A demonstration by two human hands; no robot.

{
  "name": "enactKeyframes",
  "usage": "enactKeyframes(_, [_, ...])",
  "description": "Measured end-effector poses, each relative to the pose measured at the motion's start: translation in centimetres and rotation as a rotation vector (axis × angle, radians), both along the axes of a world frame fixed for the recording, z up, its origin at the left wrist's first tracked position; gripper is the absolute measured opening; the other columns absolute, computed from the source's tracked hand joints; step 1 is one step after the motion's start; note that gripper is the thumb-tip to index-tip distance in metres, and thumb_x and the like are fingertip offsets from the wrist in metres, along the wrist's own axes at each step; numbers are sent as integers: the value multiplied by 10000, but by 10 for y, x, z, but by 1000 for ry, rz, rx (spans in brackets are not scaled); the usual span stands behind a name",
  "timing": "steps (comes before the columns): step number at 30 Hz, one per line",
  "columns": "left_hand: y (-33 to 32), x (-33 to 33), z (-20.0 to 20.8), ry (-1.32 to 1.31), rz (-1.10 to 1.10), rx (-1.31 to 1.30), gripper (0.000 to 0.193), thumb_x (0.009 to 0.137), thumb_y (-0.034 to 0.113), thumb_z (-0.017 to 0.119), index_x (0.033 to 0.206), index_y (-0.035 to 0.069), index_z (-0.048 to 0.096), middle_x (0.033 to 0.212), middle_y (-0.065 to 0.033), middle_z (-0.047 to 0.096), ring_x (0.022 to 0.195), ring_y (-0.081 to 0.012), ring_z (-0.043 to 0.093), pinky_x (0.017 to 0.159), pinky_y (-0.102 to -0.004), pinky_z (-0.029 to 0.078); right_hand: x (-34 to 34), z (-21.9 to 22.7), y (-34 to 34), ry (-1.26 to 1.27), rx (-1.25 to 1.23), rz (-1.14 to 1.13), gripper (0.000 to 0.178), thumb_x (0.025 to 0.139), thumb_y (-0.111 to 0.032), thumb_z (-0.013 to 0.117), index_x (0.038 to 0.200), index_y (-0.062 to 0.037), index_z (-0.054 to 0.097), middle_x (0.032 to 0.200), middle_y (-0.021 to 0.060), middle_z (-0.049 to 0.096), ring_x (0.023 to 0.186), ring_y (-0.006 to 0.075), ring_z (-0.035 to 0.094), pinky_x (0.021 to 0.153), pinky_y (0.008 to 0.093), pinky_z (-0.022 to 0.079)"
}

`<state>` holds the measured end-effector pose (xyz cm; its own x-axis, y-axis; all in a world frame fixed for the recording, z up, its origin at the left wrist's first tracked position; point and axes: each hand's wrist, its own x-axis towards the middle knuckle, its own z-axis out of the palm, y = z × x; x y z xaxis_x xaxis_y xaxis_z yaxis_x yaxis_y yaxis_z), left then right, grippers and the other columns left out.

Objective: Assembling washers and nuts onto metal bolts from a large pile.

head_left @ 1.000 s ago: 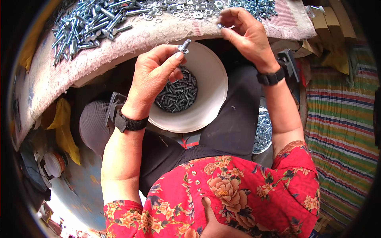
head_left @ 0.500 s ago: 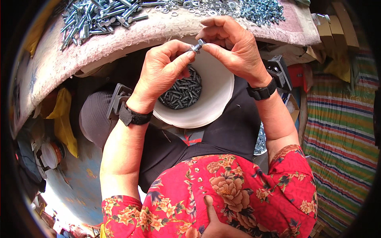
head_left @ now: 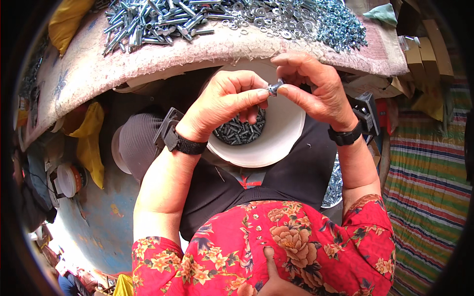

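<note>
My left hand [head_left: 229, 101] pinches a small silver bolt [head_left: 274, 88] between thumb and forefinger, with a ring-like part around its shank. At the bolt's other end, the thumb of my right hand [head_left: 318, 91] presses against it, and the fingers curl above. Both hands are over a white bucket [head_left: 261, 157] between my knees. Inside it lies a pile of short dark metal pieces [head_left: 241, 130], partly hidden by my left hand. Beyond my hands, a heap of long silver bolts [head_left: 153, 23], scattered flat washers [head_left: 270, 20] and a heap of small nuts [head_left: 340, 25] lie on a cloth-covered table.
The pale, frayed table cloth [head_left: 163, 55] curves across just beyond the bucket. Yellow cloth [head_left: 90, 143] hangs at the left. Low at my right thigh is a container of shiny metal parts [head_left: 333, 190]. Cardboard pieces [head_left: 429, 54] stand at the right, above striped sheeting [head_left: 429, 172].
The whole view has shifted, so hands, bucket and table appear lower and farther right. Both hands stay together at the bolt, which is turned slightly.
</note>
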<state>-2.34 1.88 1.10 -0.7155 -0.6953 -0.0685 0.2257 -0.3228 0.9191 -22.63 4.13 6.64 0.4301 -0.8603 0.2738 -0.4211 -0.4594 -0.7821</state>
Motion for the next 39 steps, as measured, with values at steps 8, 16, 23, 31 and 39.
enactKeyframes(8, [-1, -4, -2, -83, 60, -93, 149, 870, 153, 600, 923, 16, 627, 716, -15, 620, 562, -56, 578, 488, -168, 438, 2, -24, 2, -56, 27, -99, 326, 793, -23, 630, 1096, -31, 510, 810, 54, 589, 682, 101, 569, 633, 227, 461])
enactKeyframes(16, [-5, 1, -8, 31, -45, 105, 185, 879, 160, 584, 985, 12, 617, 770, -62, 647, 555, -79, 588, 470, -160, 441, -2, -16, -4, 8, -288, 55, 346, 771, 39, 621, 1086, -37, 499, 798, 79, 607, 689, 161, 612, 644, 263, 489])
enactKeyframes(23, [1, -5, -11, -129, 111, -162, 168, 867, 143, 608, 949, 4, 657, 725, -21, 635, 554, -54, 578, 486, -178, 467, -1, -33, 2, -19, -20, -104, 316, 805, -47, 605, 1087, -26, 464, 655, 70, 572, 540, 134, 540, 513, 239, 421])
enactKeyframes(31, [0, -6, -8, -76, 70, -12, 185, 848, 112, 627, 982, -14, 647, 760, -46, 646, 604, -81, 613, 537, -189, 495, -4, -45, 8, -213, 235, -242, 143, 842, -111, 637, 890, 3, 567, 635, -24, 531, 579, 5, 438, 504, 183, 371])
enactKeyframes(39, [-5, 1, -7, -20, 265, 88, 234, 830, 108, 649, 1017, -28, 616, 828, -112, 665, 694, -170, 667, 593, -213, 528, 3, -50, 4, -445, 218, -230, 126, 831, -40, 635, 937, -18, 571, 786, -25, 580, 679, 20, 521, 595, 176, 440])
